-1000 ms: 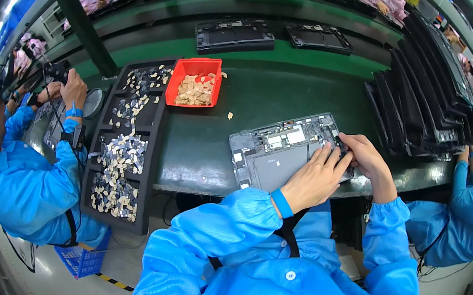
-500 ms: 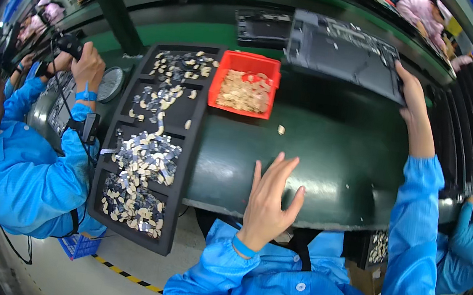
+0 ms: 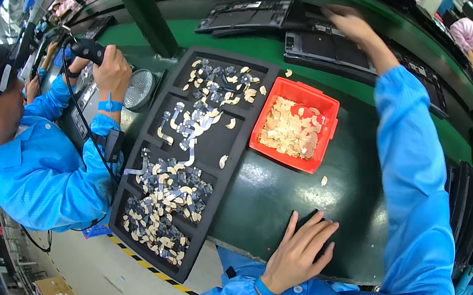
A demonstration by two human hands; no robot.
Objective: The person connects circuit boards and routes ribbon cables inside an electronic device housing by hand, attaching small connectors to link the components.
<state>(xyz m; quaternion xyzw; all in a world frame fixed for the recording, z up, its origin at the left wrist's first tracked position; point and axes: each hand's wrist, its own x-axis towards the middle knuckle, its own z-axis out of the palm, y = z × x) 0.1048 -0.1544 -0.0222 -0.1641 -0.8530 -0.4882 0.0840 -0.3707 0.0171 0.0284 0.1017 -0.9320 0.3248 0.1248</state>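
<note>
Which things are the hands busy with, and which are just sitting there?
Busy with:
- right hand on the dark flat panel
- left hand flat on the green table

Just sitting:
- red bin of tan bits
- black tray of small parts
- second dark panel

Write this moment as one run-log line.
left hand: flat on dark green worktop | right hand: on flat black laptop chassis | red plastic bin: between

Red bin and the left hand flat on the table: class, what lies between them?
Head view: only bare dark-green table and one small tan scrap separate red bin and left hand.
</note>
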